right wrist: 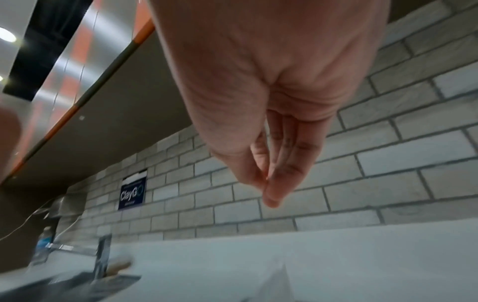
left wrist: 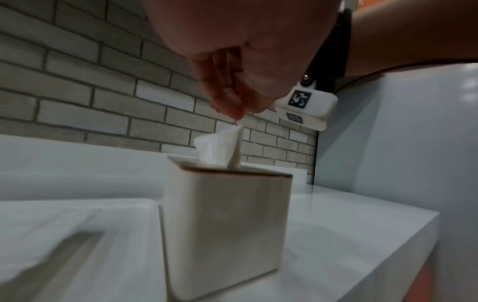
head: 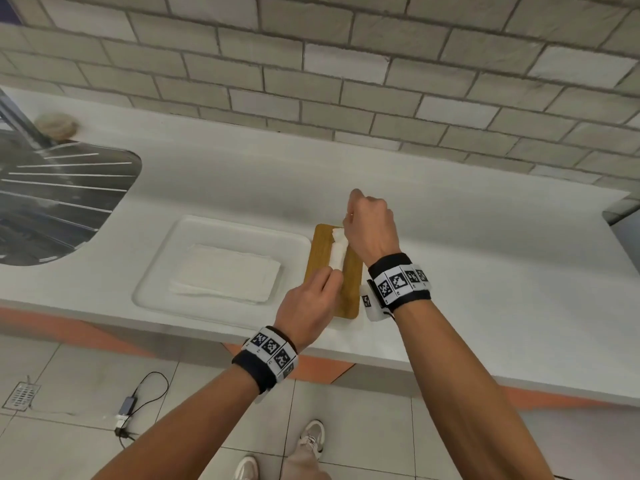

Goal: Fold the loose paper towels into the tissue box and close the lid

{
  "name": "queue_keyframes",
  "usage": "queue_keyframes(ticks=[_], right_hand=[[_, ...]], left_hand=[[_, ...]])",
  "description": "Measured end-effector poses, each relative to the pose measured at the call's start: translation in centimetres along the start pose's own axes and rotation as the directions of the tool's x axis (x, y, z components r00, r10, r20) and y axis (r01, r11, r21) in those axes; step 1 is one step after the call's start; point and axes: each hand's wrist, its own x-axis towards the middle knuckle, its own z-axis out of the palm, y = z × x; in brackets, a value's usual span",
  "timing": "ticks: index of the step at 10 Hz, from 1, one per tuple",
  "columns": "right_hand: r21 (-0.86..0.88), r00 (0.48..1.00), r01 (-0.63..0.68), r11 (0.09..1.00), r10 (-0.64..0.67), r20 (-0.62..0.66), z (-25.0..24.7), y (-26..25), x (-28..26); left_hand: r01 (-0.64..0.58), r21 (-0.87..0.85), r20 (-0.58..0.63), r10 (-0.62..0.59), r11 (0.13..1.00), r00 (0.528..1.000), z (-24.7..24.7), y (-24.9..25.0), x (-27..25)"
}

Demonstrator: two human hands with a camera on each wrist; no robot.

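Note:
A white tissue box (head: 346,323) (left wrist: 227,224) with a wooden lid (head: 320,261) on top stands on the counter, right of a white tray (head: 162,247). A rumpled paper towel (head: 337,254) (left wrist: 220,147) sticks up out of the lid's slot. My left hand (head: 333,276) (left wrist: 236,115) pinches its tip from the near end. My right hand (head: 349,223) (right wrist: 269,190) hovers over the far end, thumb pressed to fingertips, with no paper between them. A flat stack of paper towels (head: 225,271) lies in the tray.
A steel sink drainer (head: 52,202) lies at the far left, with a tap (right wrist: 103,255) beside it. The brick wall (head: 346,81) runs close behind. The counter's front edge (head: 207,327) is just under my wrists. A cable (head: 138,400) lies on the floor.

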Motion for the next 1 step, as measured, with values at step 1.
queue_keyframes(ticks=[1], right_hand=[[0.027,0.988,-0.050,0.998,0.053,-0.143,-1.90,0.33,-2.73]], left_hand=[[0.022,0.045,-0.057,-0.019,0.999,0.998,-2.85,-0.98,-1.34]])
